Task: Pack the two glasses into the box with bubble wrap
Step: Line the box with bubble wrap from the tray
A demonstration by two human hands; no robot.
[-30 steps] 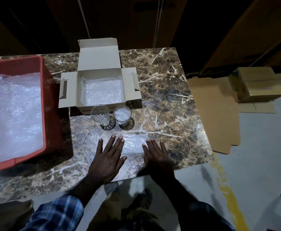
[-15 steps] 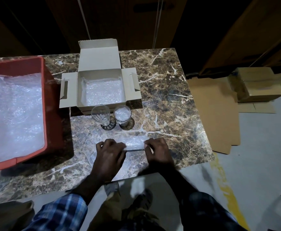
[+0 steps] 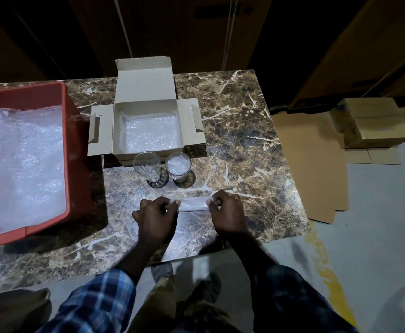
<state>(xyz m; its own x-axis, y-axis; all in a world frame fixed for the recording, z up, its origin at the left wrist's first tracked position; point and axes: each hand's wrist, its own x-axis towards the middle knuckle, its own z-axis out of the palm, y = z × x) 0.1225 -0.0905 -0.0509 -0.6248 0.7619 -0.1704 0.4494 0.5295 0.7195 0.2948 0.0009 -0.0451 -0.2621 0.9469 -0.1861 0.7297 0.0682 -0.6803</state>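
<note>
Two clear glasses stand upright just in front of the open cardboard box (image 3: 101, 131): the left glass (image 3: 147, 168) is empty, the right glass (image 3: 178, 165) is stuffed with bubble wrap. The box floor is lined with bubble wrap. Nearer me, a clear sheet of bubble wrap (image 3: 193, 205) lies on the marble table and is partly rolled into a tube. My left hand (image 3: 157, 217) grips the roll's left end with curled fingers. My right hand (image 3: 228, 211) grips its right end.
A red bin (image 3: 76, 150) full of bubble wrap takes up the table's left side. The marble table (image 3: 244, 140) ends at the right, where flat cardboard (image 3: 309, 164) and stacked boxes (image 3: 374, 126) lie on the floor. My shoes show below the table's near edge.
My hands lay flat on the sheet, then curled round its near edge. They have rolled it away from me toward the glasses, and a short tube now shows between them.
</note>
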